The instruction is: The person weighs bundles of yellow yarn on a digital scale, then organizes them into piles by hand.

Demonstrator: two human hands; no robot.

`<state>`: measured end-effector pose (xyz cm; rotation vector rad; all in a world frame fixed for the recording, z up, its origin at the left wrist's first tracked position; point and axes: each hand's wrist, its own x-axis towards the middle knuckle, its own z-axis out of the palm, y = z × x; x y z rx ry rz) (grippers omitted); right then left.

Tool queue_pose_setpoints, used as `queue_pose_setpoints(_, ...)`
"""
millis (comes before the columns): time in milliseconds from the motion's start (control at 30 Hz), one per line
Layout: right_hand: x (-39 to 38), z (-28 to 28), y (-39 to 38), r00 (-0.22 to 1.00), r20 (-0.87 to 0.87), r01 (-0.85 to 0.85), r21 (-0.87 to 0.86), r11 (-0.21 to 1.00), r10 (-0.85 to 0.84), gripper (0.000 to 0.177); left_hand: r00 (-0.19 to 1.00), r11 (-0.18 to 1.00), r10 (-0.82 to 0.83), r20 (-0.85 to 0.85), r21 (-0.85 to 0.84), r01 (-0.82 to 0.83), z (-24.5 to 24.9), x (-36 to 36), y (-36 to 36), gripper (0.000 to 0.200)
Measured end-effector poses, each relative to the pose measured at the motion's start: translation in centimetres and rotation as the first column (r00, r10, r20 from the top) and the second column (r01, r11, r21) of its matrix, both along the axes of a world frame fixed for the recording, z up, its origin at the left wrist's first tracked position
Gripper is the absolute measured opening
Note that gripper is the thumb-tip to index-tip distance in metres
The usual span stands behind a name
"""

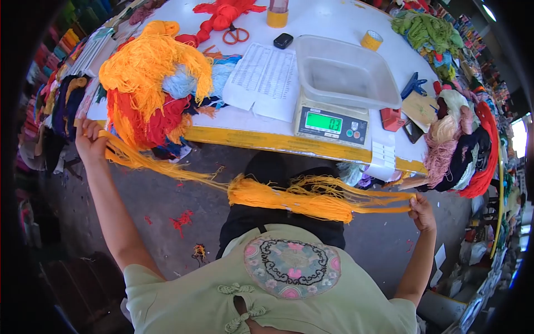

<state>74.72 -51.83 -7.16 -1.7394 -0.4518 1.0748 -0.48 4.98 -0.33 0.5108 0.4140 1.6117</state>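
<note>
A bundle of orange-yellow yarn [289, 199] lies across my lap, its loose strands pulled out to both sides. My left hand [92, 139], raised at the table's left front edge, is closed on the strands at one end. Out to the right, below the table edge, my right hand [421, 211] pinches the strands at the other end. Near my left hand, a heap of orange yarn [153, 67] rests on red yarn [150, 119] on the table.
On the white table [211, 123] are a digital scale [332, 123] with a plastic tray [350, 72], printed sheets [263, 78], red-handled scissors [236, 35], a red block [391, 119] and a blue clip [414, 84]. More yarn [484, 150] hangs over the right edge.
</note>
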Motion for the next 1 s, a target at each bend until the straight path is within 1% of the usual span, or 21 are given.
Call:
queue_pose_setpoints(33, -1.1, 2.6, 1.3, 0.997, 0.007, -0.077, 0.131, 0.988, 0.077, 0.034, 0.997, 0.995, -0.08, 0.0, 0.067, 0.08, 0.3, 4.2, -2.1, 0.023)
queue_pose_setpoints(100, -3.1, 8.2, 4.2, 0.981, 0.032, -0.187, 0.43, 0.883, 0.192, 0.042, 0.992, 0.996, -0.084, -0.089, 0.028, 0.087, 0.1, 12.1, -5.3, 0.025)
queue_pose_setpoints(200, -4.9, 17.0, 9.7, 0.965, 0.089, -0.219, 0.794, 0.567, 0.247, 0.044, 0.95, 0.98, -0.193, -0.243, -0.007, 0.198, -3.5, 21.7, -7.9, 0.022)
queue_pose_setpoints(233, -4.7, 19.7, 11.7, 0.953, 0.104, -0.235, 0.849, 0.474, 0.285, 0.045, 0.946, 0.983, -0.16, -0.282, -0.135, 0.126, -4.4, 24.9, -8.7, 0.022)
queue_pose_setpoints(267, -6.7, 22.9, 14.2, 0.978, 0.135, -0.191, 0.882, 0.431, 0.157, 0.042, 0.918, 0.987, -0.161, -0.362, -0.061, 0.149, -6.7, 27.2, -8.7, 0.019)
queue_pose_setpoints(300, -8.6, 26.2, 16.7, 0.987, 0.158, -0.152, 0.908, 0.389, 0.018, 0.039, 0.903, 0.988, -0.148, -0.403, -0.094, 0.12, -8.2, 29.6, -9.2, 0.018)
queue_pose_setpoints(367, -8.3, 31.5, 21.6, 0.938, 0.348, -0.329, 0.893, 0.306, -0.006, 0.036, 0.821, 0.983, -0.176, -0.543, -0.135, 0.122, -11.3, 32.9, -9.9, 0.021)
queue_pose_setpoints(400, -8.0, 33.3, 23.2, 0.88, 0.471, -0.472, 0.854, 0.22, 0.06, 0.032, 0.732, 0.984, -0.18, -0.657, -0.111, 0.142, -12.7, 33.6, -10.6, 0.02)
queue_pose_setpoints(433, -7.6, 35.1, 24.7, 0.803, 0.583, -0.595, 0.795, 0.118, 0.121, 0.028, 0.641, 0.986, -0.025, -0.767, 0.086, 0.142, -13.5, 34.2, -10.6, 0.023)
queue_pose_setpoints(467, -10.8, 36.5, 26.9, 0.777, 0.629, -0.627, 0.776, 0.063, -0.016, 0.021, 0.546, 0.981, 0.024, -0.838, 0.124, 0.148, -13.5, 34.2, -10.8, 0.024)
queue_pose_setpoints(533, -10.6, 39.5, 28.4, 0.743, 0.66, -0.649, 0.751, 0.123, -0.11, 0.02, 0.329, 0.968, 0.132, -0.935, 0.193, 0.163, -13.6, 34.0, -11.3, 0.025)
queue_pose_setpoints(633, -9.3, 43.2, 31.0, 0.685, 0.689, -0.659, 0.724, 0.201, -0.236, 0.019, 0.323, 0.966, 0.13, -0.937, 0.194, 0.173, -13.3, 34.1, -11.3, 0.025)
queue_pose_setpoints(667, -8.6, 43.5, 31.9, 0.697, 0.686, -0.666, 0.727, 0.165, -0.21, 0.019, 0.346, 0.963, 0.14, -0.928, 0.208, 0.169, -13.3, 34.2, -11.3, 0.024)
queue_pose_setpoints(733, -7.2, 41.9, 33.6, 0.717, 0.679, -0.673, 0.733, 0.099, -0.154, 0.019, 0.389, 0.96, 0.151, -0.909, 0.229, 0.162, -13.7, 34.4, -11.6, 0.021)
queue_pose_setpoints(800, -8.3, 36.7, 35.3, 0.761, 0.637, -0.626, 0.77, 0.123, -0.123, 0.021, 0.405, 0.952, 0.168, -0.899, 0.254, 0.168, -14.0, 34.5, -11.4, 0.019)
queue_pose_setpoints(833, -8.0, 33.6, 34.3, 0.42, 0.87, -0.685, 0.491, 0.538, -0.26, 0.025, 0.4, 0.954, 0.168, -0.901, 0.251, 0.166, -14.0, 34.4, -11.4, 0.019)
queue_pose_setpoints(867, -7.3, 30.0, 33.7, 0.004, 0.981, -0.474, 0.172, 0.864, -0.193, 0.033, 0.396, 0.955, 0.167, -0.903, 0.247, 0.161, -14.0, 34.4, -11.5, 0.019)
queue_pose_setpoints(900, -5.3, 25.0, 34.9, 0.387, 0.922, -0.566, 0.225, 0.793, 0.015, 0.033, 0.399, 0.953, 0.169, -0.901, 0.252, 0.166, -14.1, 34.3, -11.5, 0.019)
queue_pose_setpoints(933, -7.9, 20.4, 33.5, 0.322, 0.946, -0.515, 0.154, 0.843, 0.024, 0.028, 0.404, 0.951, 0.173, -0.898, 0.259, 0.169, -14.1, 34.3, -11.5, 0.019)
queue_pose_setpoints(967, -9.5, 17.3, 32.0, 0.066, 0.987, -0.398, -0.11, 0.911, 0.148, 0.022, 0.409, 0.949, 0.178, -0.895, 0.266, 0.17, -14.1, 34.3, -11.5, 0.019)
queue_pose_setpoints(1000, -9.3, 13.6, 30.8, -0.226, 0.949, -0.347, -0.291, 0.892, 0.222, 0.016, 0.392, 0.949, 0.18, -0.902, 0.265, 0.173, -13.8, 34.3, -11.5, 0.02)
